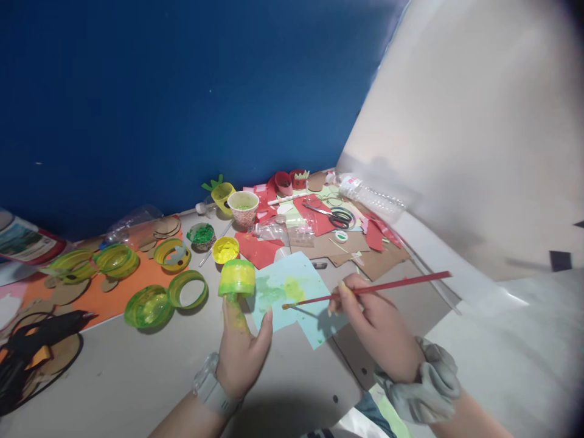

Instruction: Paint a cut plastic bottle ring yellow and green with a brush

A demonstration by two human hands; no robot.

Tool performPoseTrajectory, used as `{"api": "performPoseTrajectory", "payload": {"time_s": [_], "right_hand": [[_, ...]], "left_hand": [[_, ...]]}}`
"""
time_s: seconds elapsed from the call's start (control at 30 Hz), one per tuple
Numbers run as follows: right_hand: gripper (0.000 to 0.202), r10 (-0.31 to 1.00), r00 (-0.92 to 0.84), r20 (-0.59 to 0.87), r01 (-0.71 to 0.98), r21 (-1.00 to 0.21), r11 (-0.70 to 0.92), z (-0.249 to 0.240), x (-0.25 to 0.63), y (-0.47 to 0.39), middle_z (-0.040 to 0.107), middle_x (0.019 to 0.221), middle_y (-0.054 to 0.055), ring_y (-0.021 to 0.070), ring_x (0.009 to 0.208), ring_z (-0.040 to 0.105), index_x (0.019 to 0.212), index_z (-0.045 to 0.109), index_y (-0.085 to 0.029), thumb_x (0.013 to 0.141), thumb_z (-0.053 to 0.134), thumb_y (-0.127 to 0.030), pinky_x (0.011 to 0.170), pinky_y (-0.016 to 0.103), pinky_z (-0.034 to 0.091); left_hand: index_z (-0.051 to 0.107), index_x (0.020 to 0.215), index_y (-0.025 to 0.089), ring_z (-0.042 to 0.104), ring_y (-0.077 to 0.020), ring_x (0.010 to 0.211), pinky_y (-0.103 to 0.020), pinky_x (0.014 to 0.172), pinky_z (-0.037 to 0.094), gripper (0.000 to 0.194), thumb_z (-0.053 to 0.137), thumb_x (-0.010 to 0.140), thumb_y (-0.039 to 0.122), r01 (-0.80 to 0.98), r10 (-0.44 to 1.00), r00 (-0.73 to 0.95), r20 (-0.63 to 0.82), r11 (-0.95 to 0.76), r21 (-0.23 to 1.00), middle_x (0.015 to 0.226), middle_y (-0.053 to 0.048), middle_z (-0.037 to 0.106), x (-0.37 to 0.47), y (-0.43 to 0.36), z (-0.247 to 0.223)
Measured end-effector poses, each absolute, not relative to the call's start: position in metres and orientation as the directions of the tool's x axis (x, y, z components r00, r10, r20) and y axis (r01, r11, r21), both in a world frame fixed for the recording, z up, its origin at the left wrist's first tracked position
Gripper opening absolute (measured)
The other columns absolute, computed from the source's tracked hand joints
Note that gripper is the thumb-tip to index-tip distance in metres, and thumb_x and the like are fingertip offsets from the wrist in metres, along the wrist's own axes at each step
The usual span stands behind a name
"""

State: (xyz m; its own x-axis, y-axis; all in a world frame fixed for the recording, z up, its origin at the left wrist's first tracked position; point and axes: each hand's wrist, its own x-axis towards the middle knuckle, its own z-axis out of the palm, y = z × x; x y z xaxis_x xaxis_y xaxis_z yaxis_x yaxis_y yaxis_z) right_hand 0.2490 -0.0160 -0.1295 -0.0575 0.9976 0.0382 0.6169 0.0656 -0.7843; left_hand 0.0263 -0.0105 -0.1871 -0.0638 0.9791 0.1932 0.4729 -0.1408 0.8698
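Observation:
My left hand [241, 350] holds up a small cup-like piece [236, 278] painted yellow and green. Its fingers reach up under the piece, their tips hidden, and the thumb stands apart. Green and yellow paint smears the fingers. A red-handled paintbrush [392, 284] is pinched in my right hand [369, 310], bristles pointing left. The bristles hover over or touch a light blue paper [314, 316] stained with green and yellow paint; I cannot tell which. Behind the painted piece stand a cup of yellow paint [225, 250] and a cup of green paint [201, 236].
Several yellow-green rings, including a near one [148, 307], lie on the left by an orange sheet [121, 295]. A black glue gun [36, 340] sits at far left. Scissors [335, 216], cardboard [381, 260], red scraps and a clear bottle [371, 196] crowd the back right.

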Motion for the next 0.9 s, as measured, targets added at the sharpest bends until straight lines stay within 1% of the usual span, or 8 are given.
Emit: {"api": "performPoseTrajectory", "payload": {"time_s": [0.07, 0.17, 0.3, 0.4, 0.47, 0.63, 0.8, 0.9], "right_hand": [[0.037, 0.993, -0.106, 0.047, 0.63, -0.77, 0.104, -0.12, 0.246, -0.019, 0.055, 0.076, 0.0, 0.0174, 0.074, 0.053, 0.081, 0.049, -0.02, 0.108, 0.032, -0.039, 0.071, 0.031, 0.036], [0.034, 0.974, -0.179, 0.141, 0.655, -0.722, 0.225, -0.106, 0.243, -0.024, 0.052, 0.076, 0.0, 0.0166, 0.07, 0.051, 0.083, 0.047, -0.02, 0.108, 0.029, -0.034, 0.066, 0.031, 0.036], [0.028, 0.921, -0.309, 0.238, 0.713, -0.582, 0.39, -0.101, 0.233, -0.027, 0.047, 0.074, 0.001, 0.0162, 0.062, 0.045, 0.082, 0.045, -0.019, 0.105, 0.031, -0.026, 0.059, 0.03, 0.033], [0.028, 0.89, -0.384, 0.246, 0.69, -0.564, 0.454, -0.107, 0.221, -0.026, 0.044, 0.071, 0.001, 0.0165, 0.06, 0.042, 0.078, 0.042, -0.019, 0.103, 0.031, -0.022, 0.057, 0.03, 0.032], [0.029, 0.891, -0.383, 0.243, 0.676, -0.584, 0.449, -0.111, 0.216, -0.024, 0.043, 0.069, 0.0, 0.0169, 0.059, 0.042, 0.076, 0.039, -0.02, 0.103, 0.029, -0.022, 0.056, 0.03, 0.031], [0.029, 0.931, -0.318, 0.179, 0.601, -0.722, 0.344, -0.114, 0.221, -0.015, 0.045, 0.069, -0.002, 0.0154, 0.061, 0.047, 0.079, 0.042, -0.02, 0.105, 0.029, -0.023, 0.06, 0.029, 0.034], [0.036, 0.98, -0.181, 0.079, 0.543, -0.823, 0.167, -0.118, 0.233, -0.009, 0.051, 0.07, -0.002, 0.0148, 0.064, 0.051, 0.08, 0.046, -0.019, 0.108, 0.031, -0.035, 0.065, 0.029, 0.037], [0.042, 0.992, -0.097, 0.08, 0.488, -0.865, 0.117, -0.128, 0.24, -0.005, 0.054, 0.07, -0.001, 0.0151, 0.065, 0.053, 0.08, 0.047, -0.02, 0.11, 0.026, -0.041, 0.066, 0.028, 0.04]], "left_hand": [[0.039, 0.127, 0.014, 0.043, -0.0323, 0.123, -0.059, 0.106, 0.031, 0.046, 0.053, 0.088, 0.032, 0.471, 0.98, -0.064, 0.19, -0.138, 0.871, 0.121, -0.019, 0.047, 0.027, -0.011, -0.186], [0.039, 0.127, 0.014, 0.042, -0.0329, 0.124, -0.06, 0.106, 0.031, 0.046, 0.053, 0.088, 0.033, 0.469, 0.981, -0.06, 0.186, -0.137, 0.872, 0.122, -0.019, 0.047, 0.027, -0.011, -0.187], [0.04, 0.125, 0.01, 0.042, -0.035, 0.125, -0.06, 0.106, 0.031, 0.046, 0.054, 0.087, 0.033, 0.468, 0.981, -0.054, 0.185, -0.139, 0.872, 0.121, -0.021, 0.047, 0.026, -0.012, -0.189], [0.039, 0.126, 0.007, 0.042, -0.0359, 0.124, -0.061, 0.105, 0.031, 0.049, 0.052, 0.088, 0.035, 0.469, 0.981, -0.05, 0.185, -0.141, 0.872, 0.121, -0.024, 0.046, 0.026, -0.011, -0.19], [0.039, 0.127, 0.006, 0.042, -0.0356, 0.123, -0.06, 0.106, 0.032, 0.05, 0.051, 0.088, 0.035, 0.472, 0.981, -0.043, 0.187, -0.145, 0.87, 0.122, -0.025, 0.046, 0.026, -0.011, -0.19], [0.038, 0.127, 0.001, 0.041, -0.0391, 0.124, -0.062, 0.106, 0.03, 0.055, 0.052, 0.086, 0.036, 0.482, 0.983, -0.059, 0.174, -0.124, 0.867, 0.125, -0.03, 0.045, 0.026, -0.011, -0.19], [0.038, 0.126, -0.003, 0.042, -0.042, 0.124, -0.063, 0.105, 0.031, 0.058, 0.05, 0.086, 0.036, 0.482, 0.984, -0.065, 0.164, -0.113, 0.869, 0.124, -0.033, 0.045, 0.026, -0.011, -0.187], [0.038, 0.126, -0.005, 0.041, -0.0434, 0.125, -0.064, 0.105, 0.03, 0.06, 0.05, 0.085, 0.037, 0.482, 0.985, -0.067, 0.161, -0.109, 0.869, 0.125, -0.034, 0.044, 0.027, -0.01, -0.187]]}}
